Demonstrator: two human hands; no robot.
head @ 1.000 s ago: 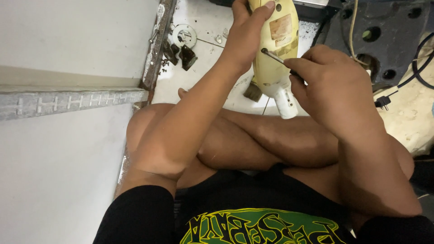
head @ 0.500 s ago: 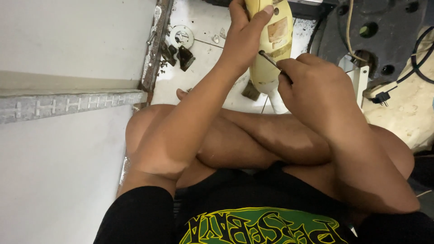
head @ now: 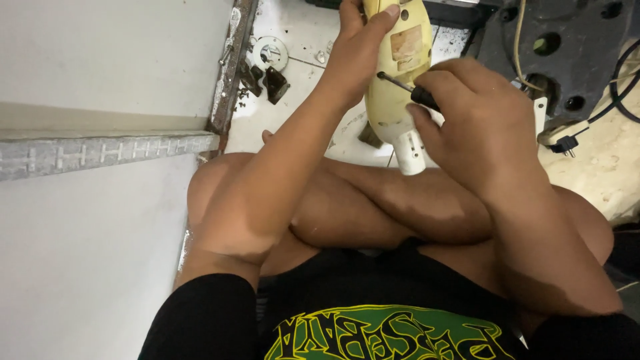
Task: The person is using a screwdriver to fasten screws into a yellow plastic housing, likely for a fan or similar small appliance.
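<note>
Above white floor tiles (head: 300,40), left hand (head: 357,57) grips yellow appliance (head: 393,80); right hand (head: 480,127) pinches screwdriver (head: 408,89).

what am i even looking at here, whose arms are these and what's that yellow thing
This is one picture from a camera worn on a person's head, looking down at their own arms and crossed legs as they sit on the floor. The left hand steadies a pale yellow plastic appliance casing with a white end. The right hand holds a screwdriver with a dark handle, its tip against the casing. On the tiled floor beyond lie a round white part and small dark pieces. A dark metal plate with holes and a black plug lie to the right.
</note>
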